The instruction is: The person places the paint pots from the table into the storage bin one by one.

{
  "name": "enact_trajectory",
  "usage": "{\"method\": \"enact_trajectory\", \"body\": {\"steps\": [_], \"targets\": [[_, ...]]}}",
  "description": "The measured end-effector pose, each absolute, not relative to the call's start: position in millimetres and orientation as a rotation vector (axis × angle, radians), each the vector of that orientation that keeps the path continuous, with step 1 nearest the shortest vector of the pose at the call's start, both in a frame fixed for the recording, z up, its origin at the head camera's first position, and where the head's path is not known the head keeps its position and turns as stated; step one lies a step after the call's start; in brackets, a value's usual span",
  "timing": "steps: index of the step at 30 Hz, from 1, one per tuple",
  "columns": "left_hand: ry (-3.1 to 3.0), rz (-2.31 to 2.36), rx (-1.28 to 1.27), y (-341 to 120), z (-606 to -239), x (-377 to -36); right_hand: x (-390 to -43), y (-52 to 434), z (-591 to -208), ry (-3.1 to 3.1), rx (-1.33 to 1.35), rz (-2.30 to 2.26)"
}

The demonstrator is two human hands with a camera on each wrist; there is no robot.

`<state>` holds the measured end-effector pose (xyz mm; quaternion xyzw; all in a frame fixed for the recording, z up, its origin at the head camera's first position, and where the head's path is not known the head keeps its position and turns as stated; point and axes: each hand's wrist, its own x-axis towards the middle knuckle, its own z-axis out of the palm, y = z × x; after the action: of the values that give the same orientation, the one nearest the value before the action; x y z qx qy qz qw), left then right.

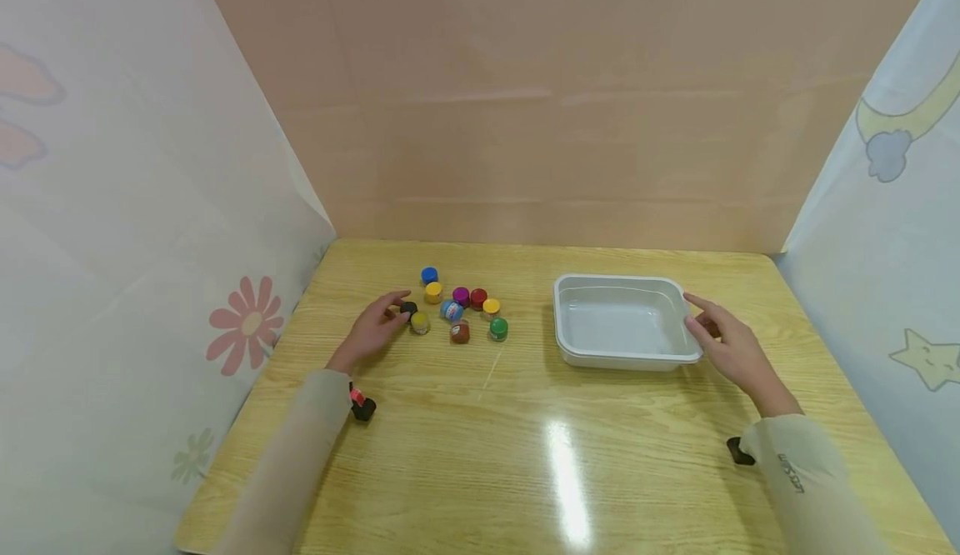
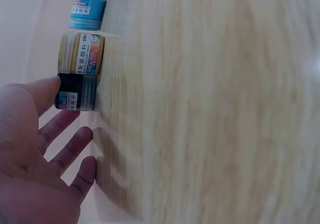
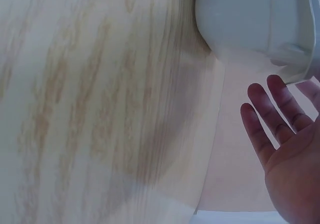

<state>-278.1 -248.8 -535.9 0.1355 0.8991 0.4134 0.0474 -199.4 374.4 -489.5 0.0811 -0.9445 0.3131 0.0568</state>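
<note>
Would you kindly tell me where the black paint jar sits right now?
In the head view, the black paint jar stands at the left edge of the jar cluster, beside the yellow-lidded jar, right at the left hand fingertips.

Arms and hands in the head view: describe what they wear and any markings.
Both hands, left hand and right hand, are bare, with no gloves or rings visible. Each arm wears a long pale beige sleeve reaching the wrist; the right sleeve bears small dark lettering. A small black device with a red part sits at the left wrist, a black one at the right.
</note>
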Motion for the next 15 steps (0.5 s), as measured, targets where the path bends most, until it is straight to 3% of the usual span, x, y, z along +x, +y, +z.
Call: {"method": "enact_trajectory", "body": {"steps": [15], "targets": [[2.808,1.231,0.449,-246.6,-542.5,-279.2,-200.2,367.3,-497.0,-2.859,0.172,0.952]]}}
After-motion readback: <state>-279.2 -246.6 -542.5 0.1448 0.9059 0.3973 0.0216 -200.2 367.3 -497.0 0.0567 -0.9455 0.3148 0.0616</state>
